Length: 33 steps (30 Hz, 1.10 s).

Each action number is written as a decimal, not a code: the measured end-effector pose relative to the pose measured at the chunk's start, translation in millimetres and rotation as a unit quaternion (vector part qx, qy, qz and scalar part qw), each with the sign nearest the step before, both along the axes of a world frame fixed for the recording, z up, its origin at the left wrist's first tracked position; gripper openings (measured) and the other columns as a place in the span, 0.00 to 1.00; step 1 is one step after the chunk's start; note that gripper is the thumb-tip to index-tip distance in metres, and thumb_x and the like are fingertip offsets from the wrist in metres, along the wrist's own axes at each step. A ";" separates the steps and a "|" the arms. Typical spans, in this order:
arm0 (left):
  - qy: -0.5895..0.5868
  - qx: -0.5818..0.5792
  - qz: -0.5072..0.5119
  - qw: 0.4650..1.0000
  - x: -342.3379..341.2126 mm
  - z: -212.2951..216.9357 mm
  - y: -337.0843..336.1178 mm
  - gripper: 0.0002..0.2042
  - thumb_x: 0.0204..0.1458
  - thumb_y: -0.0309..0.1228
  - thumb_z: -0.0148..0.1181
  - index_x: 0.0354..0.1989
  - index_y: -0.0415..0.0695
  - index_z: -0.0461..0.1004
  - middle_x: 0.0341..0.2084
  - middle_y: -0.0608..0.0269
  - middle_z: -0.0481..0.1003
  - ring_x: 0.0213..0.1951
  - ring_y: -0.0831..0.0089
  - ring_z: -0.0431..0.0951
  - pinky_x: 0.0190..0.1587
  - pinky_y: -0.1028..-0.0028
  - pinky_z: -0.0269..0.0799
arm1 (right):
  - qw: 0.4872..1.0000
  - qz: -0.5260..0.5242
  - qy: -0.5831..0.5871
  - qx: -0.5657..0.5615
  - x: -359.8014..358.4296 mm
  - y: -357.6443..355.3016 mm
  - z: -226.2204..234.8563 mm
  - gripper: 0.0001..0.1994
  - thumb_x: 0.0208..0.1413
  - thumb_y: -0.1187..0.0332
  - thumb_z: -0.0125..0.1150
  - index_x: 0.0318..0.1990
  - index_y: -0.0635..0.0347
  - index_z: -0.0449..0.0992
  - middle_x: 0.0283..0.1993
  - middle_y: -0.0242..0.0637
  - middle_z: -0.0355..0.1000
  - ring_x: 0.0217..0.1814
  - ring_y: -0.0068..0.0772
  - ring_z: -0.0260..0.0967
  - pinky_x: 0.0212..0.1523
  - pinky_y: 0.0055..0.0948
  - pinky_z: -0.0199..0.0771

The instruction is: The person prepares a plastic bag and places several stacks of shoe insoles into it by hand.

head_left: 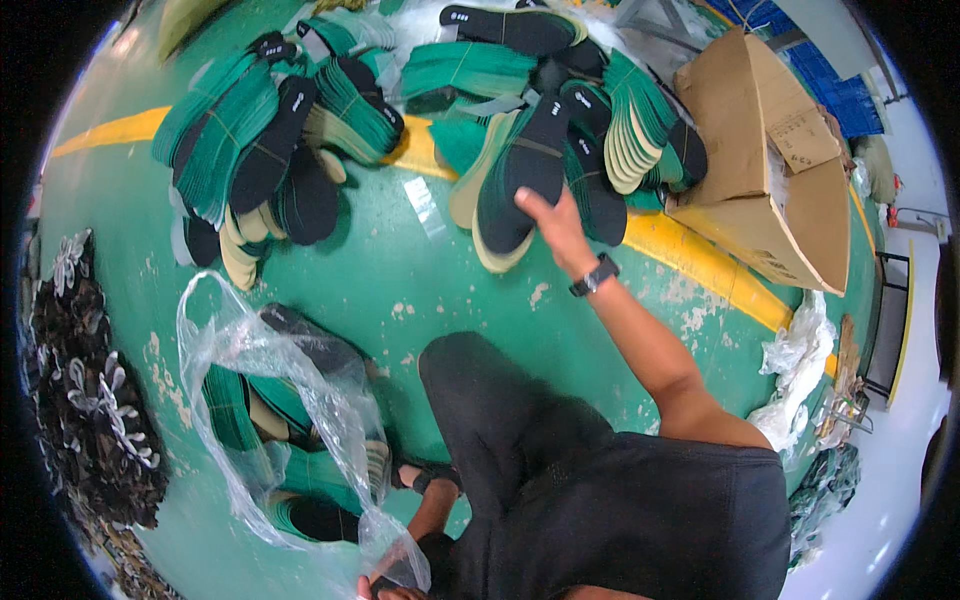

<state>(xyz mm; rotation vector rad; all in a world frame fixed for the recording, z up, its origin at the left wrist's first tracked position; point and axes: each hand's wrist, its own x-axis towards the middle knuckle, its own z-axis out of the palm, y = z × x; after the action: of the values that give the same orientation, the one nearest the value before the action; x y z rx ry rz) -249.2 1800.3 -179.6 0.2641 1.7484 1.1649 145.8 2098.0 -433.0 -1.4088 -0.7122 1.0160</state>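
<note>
My right hand [556,224], with a black watch on the wrist, reaches forward and grips a bundle of black-topped, green-edged shoe insoles [520,170] at its near end. That bundle lies among a heap of similar insole bundles [610,130] on the green floor. At the lower edge of the view, my left hand [383,588] pinches the edge of a clear plastic bag [250,345]. The bag lies open on the floor and holds several insole bundles [300,470]. My knee in black trousers [480,385] is bent between the two hands.
A second heap of insole bundles [265,140] lies at the far left across a yellow floor line [700,255]. A tipped cardboard box [775,170] sits at the right, with crumpled plastic [800,350] below it. Dark patterned pieces [85,400] are piled at the left edge.
</note>
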 end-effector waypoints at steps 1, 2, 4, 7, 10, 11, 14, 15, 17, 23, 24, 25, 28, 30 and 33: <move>-0.037 -0.033 0.051 0.997 4.5 4.4 3.1 0.24 0.59 0.46 0.40 0.59 0.44 0.58 0.12 0.66 0.60 0.11 0.73 0.60 0.11 0.75 0.60 | 0.995 0.054 -0.066 -0.059 -11.5 -20.6 -3.6 0.34 0.44 0.62 0.67 0.55 0.71 0.60 0.50 0.42 0.67 0.54 0.34 0.63 0.57 0.32 0.60; -0.021 -0.063 0.046 0.997 5.5 2.8 1.9 0.24 0.57 0.51 0.44 0.55 0.48 0.63 0.12 0.68 0.59 0.11 0.73 0.60 0.09 0.75 0.58 | 0.973 0.075 -0.200 -0.089 -25.1 -45.1 -11.8 0.39 0.39 0.60 0.69 0.57 0.72 0.57 0.51 0.46 0.65 0.55 0.39 0.61 0.58 0.35 0.60; 0.022 -0.028 0.119 0.992 23.5 -2.2 6.6 0.29 0.57 0.45 0.45 0.62 0.40 0.50 0.11 0.70 0.59 0.09 0.79 0.58 0.10 0.81 0.56 | 0.901 0.144 -0.389 -0.128 -50.1 -78.1 -44.6 0.47 0.32 0.58 0.72 0.59 0.74 0.53 0.51 0.51 0.62 0.55 0.48 0.58 0.57 0.39 0.58; 0.106 0.053 0.117 0.986 33.0 -18.9 6.6 0.26 0.59 0.44 0.39 0.57 0.34 0.57 0.11 0.74 0.54 0.07 0.87 0.52 0.08 0.88 0.49 | 0.829 0.252 -0.470 -0.171 -77.3 -97.8 -77.9 0.51 0.27 0.57 0.73 0.59 0.74 0.53 0.51 0.53 0.59 0.53 0.53 0.55 0.55 0.46 0.55; 0.090 0.085 0.116 0.985 30.9 -15.5 2.4 0.25 0.60 0.42 0.39 0.57 0.32 0.55 0.11 0.72 0.55 0.08 0.87 0.53 0.08 0.88 0.50 | 0.798 0.273 -0.515 -0.153 -102.2 -88.1 -88.3 0.52 0.26 0.52 0.73 0.59 0.72 0.54 0.53 0.52 0.58 0.56 0.52 0.53 0.55 0.50 0.51; 0.072 0.103 0.125 0.984 30.7 -16.0 -0.8 0.25 0.60 0.42 0.39 0.57 0.32 0.55 0.11 0.71 0.55 0.08 0.87 0.53 0.08 0.88 0.50 | 0.786 0.253 -0.552 -0.119 -102.9 -84.7 -88.3 0.53 0.25 0.50 0.73 0.59 0.72 0.54 0.53 0.52 0.58 0.56 0.52 0.53 0.55 0.49 0.52; 0.043 0.152 0.133 0.978 19.0 -14.6 -13.7 0.25 0.60 0.40 0.39 0.57 0.29 0.54 0.13 0.69 0.57 0.09 0.86 0.53 0.08 0.87 0.51 | 0.750 0.201 -0.629 -0.017 -111.8 -66.0 -82.3 0.57 0.23 0.41 0.71 0.59 0.74 0.53 0.53 0.52 0.58 0.56 0.52 0.54 0.54 0.46 0.53; 0.023 0.187 0.106 0.976 11.3 -19.7 -19.5 0.25 0.60 0.39 0.39 0.57 0.29 0.54 0.13 0.68 0.58 0.09 0.85 0.54 0.09 0.86 0.51 | 0.739 0.256 -0.620 -0.072 -114.6 -57.0 -84.0 0.57 0.24 0.41 0.70 0.59 0.75 0.53 0.53 0.53 0.59 0.56 0.52 0.54 0.56 0.46 0.52; -0.014 0.250 0.050 0.967 -4.7 -32.2 -31.9 0.25 0.59 0.38 0.40 0.57 0.28 0.53 0.14 0.68 0.59 0.09 0.84 0.55 0.10 0.85 0.51 | 0.696 0.364 -0.590 -0.186 -114.1 -43.3 -88.8 0.58 0.26 0.39 0.69 0.60 0.75 0.51 0.53 0.56 0.60 0.57 0.54 0.55 0.59 0.47 0.51; 0.021 0.323 0.085 0.942 -16.7 -0.6 -48.9 0.25 0.55 0.33 0.45 0.56 0.27 0.54 0.11 0.67 0.60 0.11 0.80 0.60 0.13 0.82 0.55 | 0.693 0.296 -0.652 -0.083 -121.5 -57.7 -79.9 0.53 0.26 0.46 0.72 0.58 0.72 0.55 0.47 0.50 0.62 0.51 0.47 0.58 0.50 0.43 0.56; 0.036 0.334 0.098 0.937 -20.0 -1.1 -51.2 0.25 0.54 0.33 0.45 0.56 0.27 0.53 0.11 0.67 0.60 0.11 0.80 0.60 0.14 0.81 0.55 | 0.690 0.323 -0.640 -0.100 -124.1 -60.6 -86.2 0.53 0.26 0.46 0.72 0.58 0.73 0.54 0.49 0.50 0.62 0.53 0.48 0.58 0.53 0.44 0.55; 0.044 0.342 0.111 0.932 -21.1 -0.8 -54.5 0.26 0.54 0.34 0.46 0.56 0.27 0.53 0.11 0.67 0.60 0.11 0.79 0.60 0.15 0.81 0.55 | 0.672 0.319 -0.666 -0.063 -129.2 -63.0 -92.0 0.54 0.25 0.46 0.72 0.58 0.73 0.54 0.50 0.50 0.62 0.54 0.49 0.57 0.55 0.45 0.53; 0.159 0.345 0.145 0.914 -23.0 0.6 -35.8 0.37 0.55 0.39 0.45 0.65 0.34 0.33 0.15 0.64 0.63 0.18 0.78 0.61 0.20 0.80 0.55 | 0.666 0.352 -0.638 -0.162 -143.7 -43.3 -103.8 0.51 0.24 0.47 0.72 0.56 0.73 0.57 0.49 0.51 0.64 0.55 0.50 0.59 0.55 0.44 0.56; 0.183 0.368 0.145 0.900 -23.9 -0.1 -27.0 0.40 0.55 0.42 0.47 0.65 0.36 0.29 0.15 0.64 0.63 0.18 0.77 0.61 0.20 0.81 0.55 | 0.686 0.380 -0.579 -0.224 -139.1 -30.4 -98.3 0.50 0.24 0.48 0.72 0.55 0.74 0.58 0.49 0.53 0.65 0.54 0.51 0.60 0.54 0.43 0.58; 0.147 0.393 0.111 0.901 -32.2 -2.1 -35.9 0.42 0.55 0.44 0.48 0.65 0.36 0.26 0.13 0.65 0.64 0.14 0.78 0.61 0.18 0.81 0.55 | 0.764 0.375 -0.510 -0.125 -156.5 -21.4 -38.1 0.48 0.26 0.49 0.71 0.54 0.74 0.59 0.49 0.56 0.65 0.55 0.53 0.60 0.53 0.43 0.60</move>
<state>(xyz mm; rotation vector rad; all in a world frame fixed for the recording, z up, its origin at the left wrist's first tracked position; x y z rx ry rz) -281.4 1764.4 -181.7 0.7687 1.4883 2.0632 -10.7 2076.7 -471.1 -1.9542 -2.1469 0.8638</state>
